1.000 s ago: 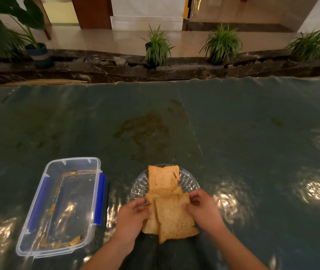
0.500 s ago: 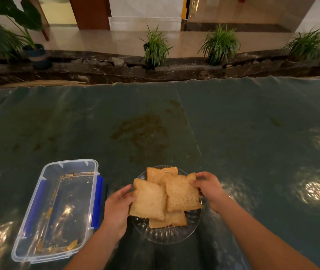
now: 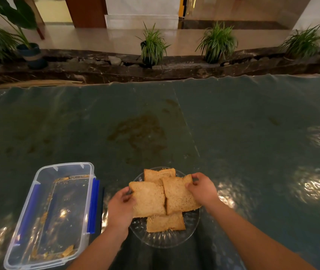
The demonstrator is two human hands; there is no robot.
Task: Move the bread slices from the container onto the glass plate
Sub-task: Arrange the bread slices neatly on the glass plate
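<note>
Several brown bread slices lie overlapped on the glass plate (image 3: 163,238) at the table's near middle. My left hand (image 3: 119,209) pinches the left edge of the left top bread slice (image 3: 149,201). The right top bread slice (image 3: 176,195) is gripped at its far right corner by my right hand (image 3: 201,190). Two more slices show beneath them, one at the far side (image 3: 156,174), one at the near side (image 3: 165,222). The clear plastic container (image 3: 38,191) with blue clips stands to the left, holding only crumbs.
The table wears a dark green glossy cover (image 3: 233,133) with a brown stain (image 3: 137,131) beyond the plate. Past the far edge runs a dark stone ledge with several potted plants (image 3: 152,45).
Both hands carried the two top slices from the plate's near edge further onto it and spread them side by side. In the last half second they barely moved.
</note>
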